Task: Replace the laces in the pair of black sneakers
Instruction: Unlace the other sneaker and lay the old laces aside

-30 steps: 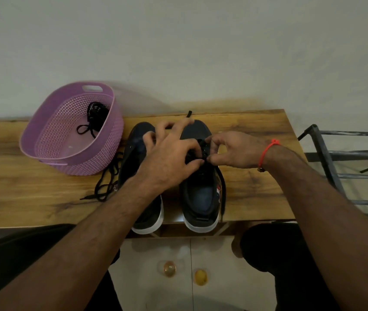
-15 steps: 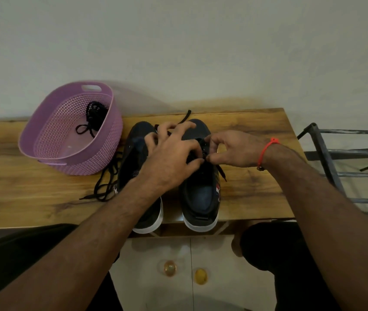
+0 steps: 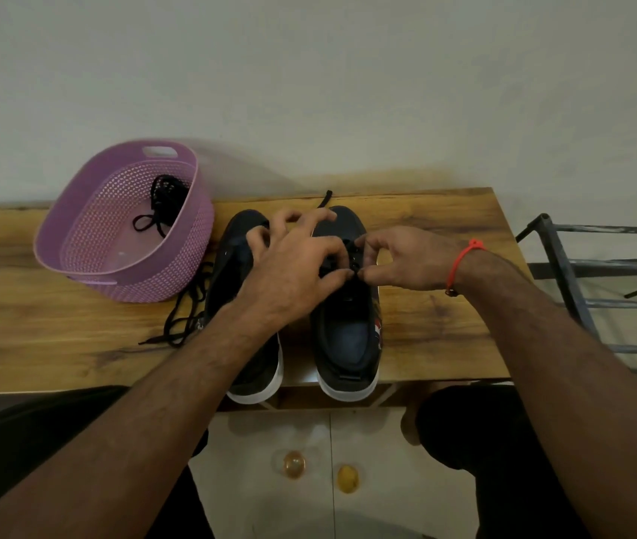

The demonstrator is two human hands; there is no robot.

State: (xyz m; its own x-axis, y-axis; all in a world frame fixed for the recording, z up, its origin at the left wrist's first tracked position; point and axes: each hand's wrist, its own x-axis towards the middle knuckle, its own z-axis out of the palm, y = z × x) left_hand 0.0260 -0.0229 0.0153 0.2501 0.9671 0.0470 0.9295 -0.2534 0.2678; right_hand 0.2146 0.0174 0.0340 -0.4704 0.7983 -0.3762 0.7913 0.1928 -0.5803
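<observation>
Sneakers, two black ones, stand side by side on the counter (image 3: 445, 313), heels near. Over the right sneaker (image 3: 348, 332), the left hand (image 3: 293, 270) and right hand (image 3: 406, 262) each pinch its lace (image 3: 324, 198). Beside the left sneaker (image 3: 239, 266) lies a loose lace (image 3: 184, 313); farther left, a basket (image 3: 87, 243) holds another.

Setting: home interior, prob. entryway or shoe corner. Evidence: low wooden bench (image 3: 56, 336) w/ wood-grain top, set against plain pale wall (image 3: 309, 91); pale tiled floor (image 3: 270, 511) below; dark metal rack (image 3: 597, 305) w/ horizontal bars to the right of bench; lilac plastic basket (image 3: 87, 258) on bench; pair of black sneakers (image 3: 348, 336) beside it.
</observation>
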